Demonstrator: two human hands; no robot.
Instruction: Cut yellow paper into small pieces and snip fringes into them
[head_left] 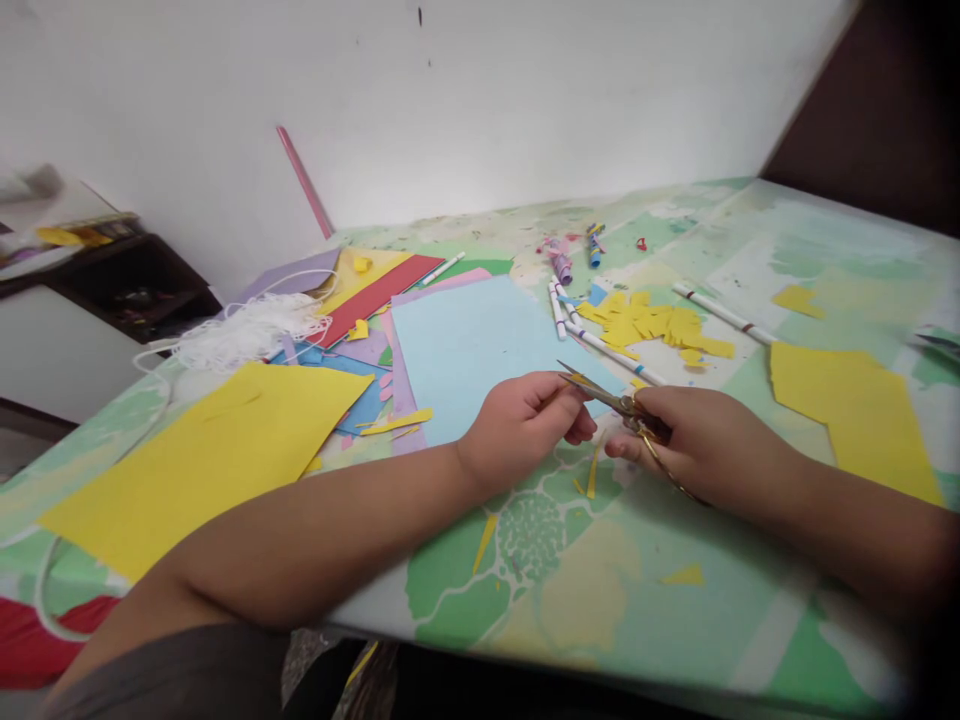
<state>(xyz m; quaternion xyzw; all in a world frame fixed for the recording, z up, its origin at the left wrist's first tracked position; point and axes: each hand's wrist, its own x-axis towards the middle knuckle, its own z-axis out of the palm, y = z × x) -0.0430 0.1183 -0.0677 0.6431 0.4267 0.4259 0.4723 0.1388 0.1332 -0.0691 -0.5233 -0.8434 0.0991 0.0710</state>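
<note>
My right hand [705, 440] is closed round the handles of gold-handled scissors [616, 402], their blades pointing left. A small piece of yellow paper [578, 379] shows by the blades at the fingertips of my left hand [536, 418], which pinches it. Most of that piece is hidden by the fingers and blades. Beyond my left hand lies a light blue sheet [480, 340]. Thin yellow scraps [593, 472] lie on the table below the scissors. A heap of small cut yellow pieces [645, 325] sits behind my right hand.
A large yellow sheet [225, 450] lies at left, beside a tangle of white cord [251, 330]. A cut yellow sheet [862, 400] lies at right. White rolled paper sticks [607, 350], a red strip [375, 300] and small paper rolls [595, 248] lie farther back, before the wall.
</note>
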